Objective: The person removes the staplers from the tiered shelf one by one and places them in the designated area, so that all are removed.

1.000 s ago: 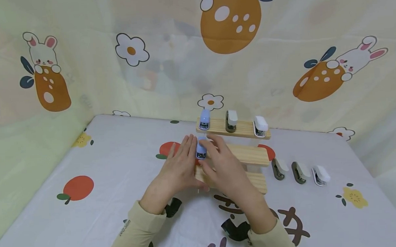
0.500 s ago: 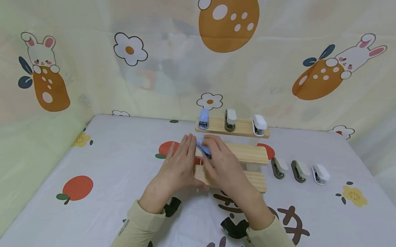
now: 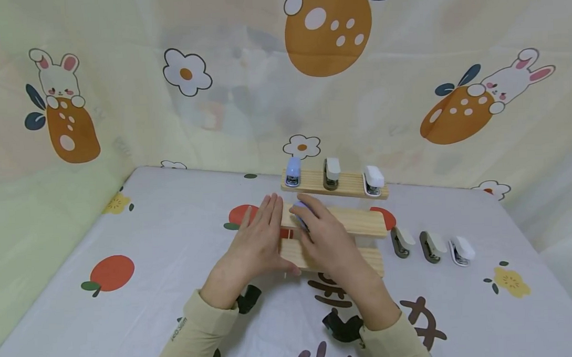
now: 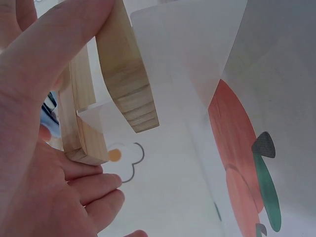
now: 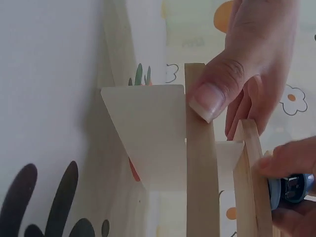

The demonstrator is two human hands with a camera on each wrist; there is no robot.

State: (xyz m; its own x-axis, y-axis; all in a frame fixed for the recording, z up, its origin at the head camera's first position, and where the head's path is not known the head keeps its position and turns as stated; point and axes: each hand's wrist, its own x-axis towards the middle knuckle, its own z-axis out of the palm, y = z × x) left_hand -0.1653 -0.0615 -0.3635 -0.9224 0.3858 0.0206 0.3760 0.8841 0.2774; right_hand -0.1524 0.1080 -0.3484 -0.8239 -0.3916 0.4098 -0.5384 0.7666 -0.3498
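A three-step wooden display rack has a lower board (image 3: 371, 259), a middle board (image 3: 360, 221) and a top board (image 3: 312, 186). My left hand (image 3: 252, 242) lies along the rack's left end with fingers straight, its thumb touching the lower board. On the middle board, near its left end, my right hand (image 3: 331, 242) pinches a small blue stapler (image 5: 292, 190), mostly hidden by the fingers in the head view. Along the top board stand another blue stapler (image 3: 293, 172), a grey one (image 3: 331, 172) and a white one (image 3: 373, 179).
Right of the rack, two grey staplers (image 3: 403, 242) (image 3: 432, 247) and a white stapler (image 3: 461, 251) stand in a row on the patterned tablecloth (image 3: 164, 219). A printed curtain (image 3: 246, 122) hangs behind the table.
My right hand has turned the blue stapler from facing forward to a slant and shifted it slightly right, its fingers now covering more of it. The left hand stays put.
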